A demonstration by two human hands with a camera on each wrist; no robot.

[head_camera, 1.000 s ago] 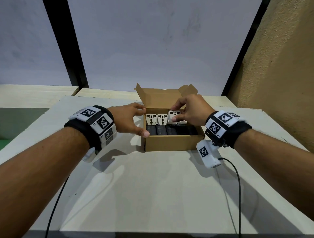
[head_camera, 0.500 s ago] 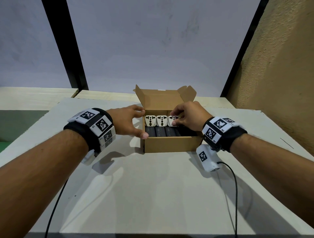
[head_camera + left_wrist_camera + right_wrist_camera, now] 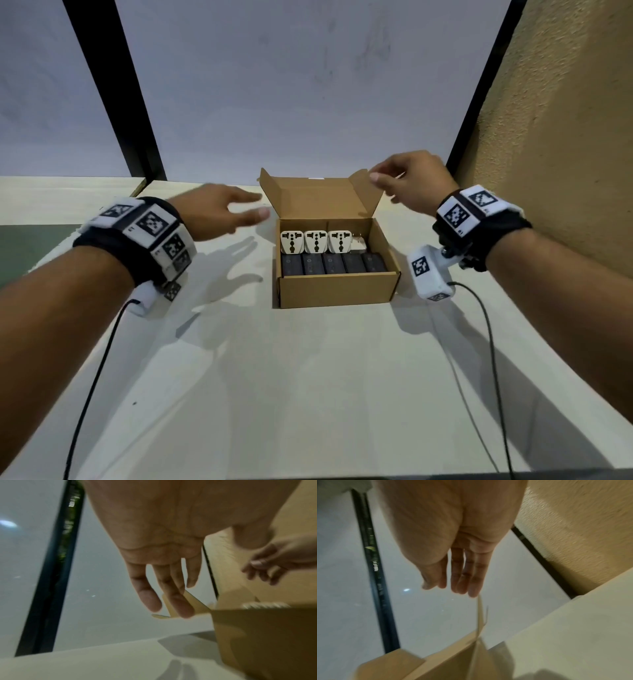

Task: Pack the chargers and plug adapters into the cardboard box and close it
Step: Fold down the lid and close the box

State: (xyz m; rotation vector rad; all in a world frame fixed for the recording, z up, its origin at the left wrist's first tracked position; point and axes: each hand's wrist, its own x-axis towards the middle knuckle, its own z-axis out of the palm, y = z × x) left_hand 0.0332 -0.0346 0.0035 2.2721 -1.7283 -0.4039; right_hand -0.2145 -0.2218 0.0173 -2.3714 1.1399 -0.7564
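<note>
Cardboard box [image 3: 337,287] sits packed on the table [image 3: 274,377], black chargers [image 3: 334,263] in front, white plug adapters [image 3: 315,241] behind, while the empty left hand [image 3: 219,214] and right hand [image 3: 414,181], fingers loose, flank its raised lid [image 3: 322,198], apparently to close it.

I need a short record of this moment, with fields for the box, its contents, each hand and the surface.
box: brown cardboard box, lid flap upright, not closed
back row: three white plug adapters standing side by side; a fourth white piece beside them is partly hidden
front row: five black chargers
left hand: open, fingers spread, near the lid's left side flap, holding nothing
right hand: open, fingers at the lid's right corner; contact unclear
surface: pale tabletop
</note>
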